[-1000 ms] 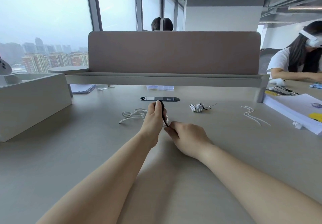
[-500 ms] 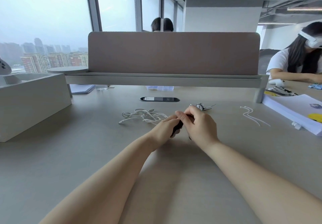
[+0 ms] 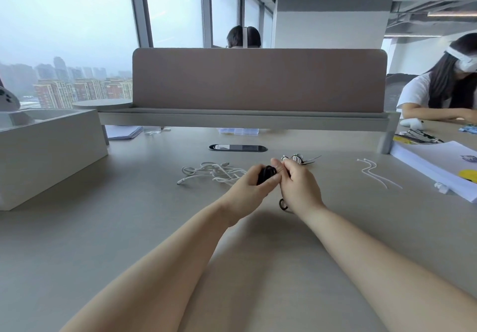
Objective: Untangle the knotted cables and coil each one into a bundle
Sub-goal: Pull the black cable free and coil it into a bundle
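Observation:
My left hand point(image 3: 249, 185) grips a small coil of black cable point(image 3: 265, 174) just above the desk. My right hand point(image 3: 300, 187) meets it from the right, its fingers curled on the same black cable; a short loop of that cable point(image 3: 283, 204) pokes out below the right palm. A loose tangle of white cable point(image 3: 211, 174) lies on the desk to the left of my hands. Behind my right hand sits a small wound black-and-white bundle point(image 3: 296, 158).
White cable ties point(image 3: 376, 175) lie to the right, near a stack of white paper point(image 3: 438, 166). A big white box point(image 3: 49, 148) stands at the left. A desk grommet point(image 3: 237, 147) and a partition point(image 3: 258, 81) are ahead. One person sits at the right, another behind the partition.
My left hand came down and to the right with the black cable, from holding it up as a loop to gripping it as a coil. My right hand moved up to meet it.

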Tool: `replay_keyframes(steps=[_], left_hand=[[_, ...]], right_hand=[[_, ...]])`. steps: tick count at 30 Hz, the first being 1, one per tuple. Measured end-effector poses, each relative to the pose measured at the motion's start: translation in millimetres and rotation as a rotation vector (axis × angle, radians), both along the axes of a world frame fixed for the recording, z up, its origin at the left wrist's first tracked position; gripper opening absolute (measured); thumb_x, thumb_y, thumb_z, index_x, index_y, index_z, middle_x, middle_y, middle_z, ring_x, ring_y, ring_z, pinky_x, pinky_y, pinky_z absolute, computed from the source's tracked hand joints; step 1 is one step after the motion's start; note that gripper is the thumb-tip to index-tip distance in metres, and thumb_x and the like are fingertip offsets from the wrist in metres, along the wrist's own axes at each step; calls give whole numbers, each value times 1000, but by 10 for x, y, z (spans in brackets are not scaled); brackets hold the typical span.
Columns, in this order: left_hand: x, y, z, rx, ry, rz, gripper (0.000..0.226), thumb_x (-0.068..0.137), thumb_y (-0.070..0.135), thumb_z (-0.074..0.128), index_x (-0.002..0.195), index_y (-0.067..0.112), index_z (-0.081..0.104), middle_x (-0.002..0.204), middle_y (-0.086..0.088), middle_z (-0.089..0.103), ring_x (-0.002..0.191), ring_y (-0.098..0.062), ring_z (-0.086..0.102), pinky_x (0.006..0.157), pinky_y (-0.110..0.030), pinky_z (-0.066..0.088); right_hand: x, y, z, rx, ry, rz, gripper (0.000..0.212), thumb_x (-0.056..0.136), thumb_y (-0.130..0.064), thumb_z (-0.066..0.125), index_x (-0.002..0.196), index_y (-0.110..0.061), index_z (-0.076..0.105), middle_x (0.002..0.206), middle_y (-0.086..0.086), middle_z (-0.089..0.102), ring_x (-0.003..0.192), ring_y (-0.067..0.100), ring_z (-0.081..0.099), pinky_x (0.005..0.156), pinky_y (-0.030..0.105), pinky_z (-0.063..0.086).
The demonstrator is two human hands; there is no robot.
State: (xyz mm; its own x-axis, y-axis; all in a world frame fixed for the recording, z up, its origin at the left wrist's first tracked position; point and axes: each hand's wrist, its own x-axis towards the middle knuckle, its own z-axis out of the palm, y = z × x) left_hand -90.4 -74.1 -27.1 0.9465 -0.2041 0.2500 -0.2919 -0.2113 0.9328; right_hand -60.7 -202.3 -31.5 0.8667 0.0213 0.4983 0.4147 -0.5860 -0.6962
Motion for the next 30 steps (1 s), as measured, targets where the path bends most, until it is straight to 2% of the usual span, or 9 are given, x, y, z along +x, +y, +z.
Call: replay_keyframes(steps=[3,6,11,15,19,21,24,27,30], left_hand=[[29,10,15,-128,-26,112,19,101,29,45,90,14,42,76,4,42,71,-12,40,69,-23,34],[67,34,4,-208,-4,211,22,101,31,42,86,15,39,72,5,42,66,-11,40,65,-24,32],[136,67,14,-359,52,326,19,101,31,42,93,14,46,82,5,54,67,-10,44,66,-24,35],[173,109,28,-467,56,367,19,101,31,44,91,16,48,77,5,59,65,-11,42,64,-25,33],[180,112,29,-452,56,376,23,101,34,42,89,15,45,70,6,51,67,-13,42,67,-27,33],[185,102,28,-471,57,348,24,101,35,42,87,16,42,68,5,46,69,-14,44,69,-27,33],[181,102,60,-521,57,349,24,101,32,42,85,16,39,69,4,41,61,-12,44,62,-23,35],[225,189,23,-353,30,468,22,100,36,42,85,20,41,77,2,44,70,-16,44,67,-26,37],[232,256,-9,-209,20,474,19,100,38,42,87,23,42,83,1,47,81,-18,45,79,-33,40]], right_hand=[[-98,23,-16,-289,-60,-23,37,99,-43,33,80,-17,52,72,-3,57,75,27,53,61,33,34],[-137,70,-40,-450,-209,-16,38,100,-43,29,88,-15,52,84,3,63,79,30,56,61,35,36],[-200,128,-90,-562,-429,35,43,96,-42,29,80,-12,55,67,6,62,53,34,56,45,27,16],[-256,166,-68,-703,-279,104,33,102,-38,30,104,-15,54,99,5,65,87,35,60,58,33,27],[-256,194,-60,-767,-170,90,32,102,-40,27,112,-21,50,109,4,64,94,33,61,63,33,30],[-234,188,-69,-773,-144,96,31,102,-40,27,113,-21,49,111,4,63,95,33,60,64,33,32],[-250,151,-80,-741,-174,122,32,101,-40,31,115,-21,51,109,2,63,95,33,60,63,33,32],[-273,134,-100,-521,-253,172,26,97,-39,43,103,-19,59,85,-2,64,80,26,59,59,32,30],[-229,140,-84,-210,-267,189,21,94,-36,53,82,-19,57,59,-11,50,58,11,46,57,29,33]])
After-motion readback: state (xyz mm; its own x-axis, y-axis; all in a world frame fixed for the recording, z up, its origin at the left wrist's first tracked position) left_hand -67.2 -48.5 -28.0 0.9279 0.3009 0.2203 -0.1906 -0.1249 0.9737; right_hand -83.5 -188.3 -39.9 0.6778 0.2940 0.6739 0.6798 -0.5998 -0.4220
